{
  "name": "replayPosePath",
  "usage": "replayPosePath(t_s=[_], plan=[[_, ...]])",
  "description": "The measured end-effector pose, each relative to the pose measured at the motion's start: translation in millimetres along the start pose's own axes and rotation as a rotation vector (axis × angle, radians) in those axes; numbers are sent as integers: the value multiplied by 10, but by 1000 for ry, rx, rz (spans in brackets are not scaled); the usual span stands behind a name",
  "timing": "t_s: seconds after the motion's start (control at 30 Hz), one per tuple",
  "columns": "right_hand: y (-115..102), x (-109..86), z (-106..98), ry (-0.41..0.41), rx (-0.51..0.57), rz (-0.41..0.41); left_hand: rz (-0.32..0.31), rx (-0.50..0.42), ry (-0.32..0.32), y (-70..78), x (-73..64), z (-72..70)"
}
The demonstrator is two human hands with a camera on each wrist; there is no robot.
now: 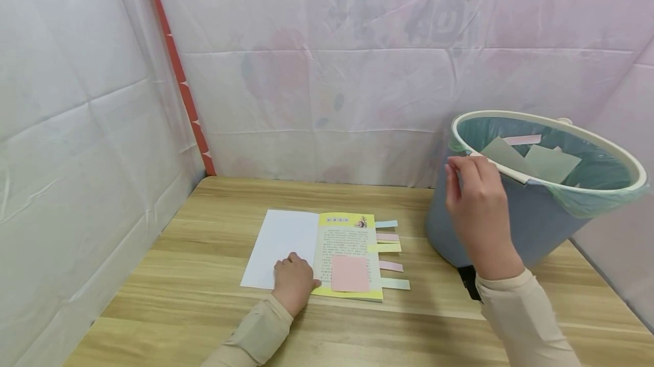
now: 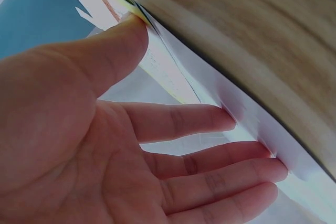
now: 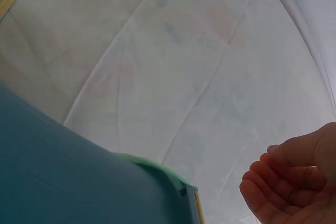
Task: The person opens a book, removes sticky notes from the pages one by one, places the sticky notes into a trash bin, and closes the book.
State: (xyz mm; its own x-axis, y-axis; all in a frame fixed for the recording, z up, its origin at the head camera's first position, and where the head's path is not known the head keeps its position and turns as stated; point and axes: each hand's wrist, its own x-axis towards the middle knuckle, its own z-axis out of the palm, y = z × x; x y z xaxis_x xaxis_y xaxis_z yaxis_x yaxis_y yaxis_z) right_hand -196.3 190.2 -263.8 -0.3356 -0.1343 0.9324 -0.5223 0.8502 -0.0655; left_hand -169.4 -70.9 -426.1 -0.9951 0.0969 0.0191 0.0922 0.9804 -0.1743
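An open booklet (image 1: 347,242) lies on the wooden table, its left page blank white and its right page printed with a yellow border. On the printed page sits a pink sticky note (image 1: 349,273). My left hand (image 1: 294,282) rests on the booklet near the fold, fingertips touching the white page (image 2: 210,77) and the thumb by the inner edge of the printed one. My right hand (image 1: 479,208) is raised in front of the bin (image 1: 511,230), below its rim. Its fingers are loosely bent, the thumb close to them, and nothing shows between them in the right wrist view.
Several coloured paper tabs (image 1: 395,283) stick out from the booklet's right edge. The blue-grey bin has a cream rim and a green liner (image 1: 598,128), with pieces of paper (image 1: 552,162) inside. Pale fabric (image 1: 327,100) hangs behind the table and along its left side.
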Motion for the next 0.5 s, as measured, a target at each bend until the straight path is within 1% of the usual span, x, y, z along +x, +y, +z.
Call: replayPosePath(t_s=[0.17,0.3,0.5], plan=[[-38,-76,58,-54,-3,-28,0,0,0,3,6,10],[-78,-135,104,-76,11,-28,1,5,12,1,10,21],[-120,-233,167,-139,26,-33,2,1,14,0,9,24]])
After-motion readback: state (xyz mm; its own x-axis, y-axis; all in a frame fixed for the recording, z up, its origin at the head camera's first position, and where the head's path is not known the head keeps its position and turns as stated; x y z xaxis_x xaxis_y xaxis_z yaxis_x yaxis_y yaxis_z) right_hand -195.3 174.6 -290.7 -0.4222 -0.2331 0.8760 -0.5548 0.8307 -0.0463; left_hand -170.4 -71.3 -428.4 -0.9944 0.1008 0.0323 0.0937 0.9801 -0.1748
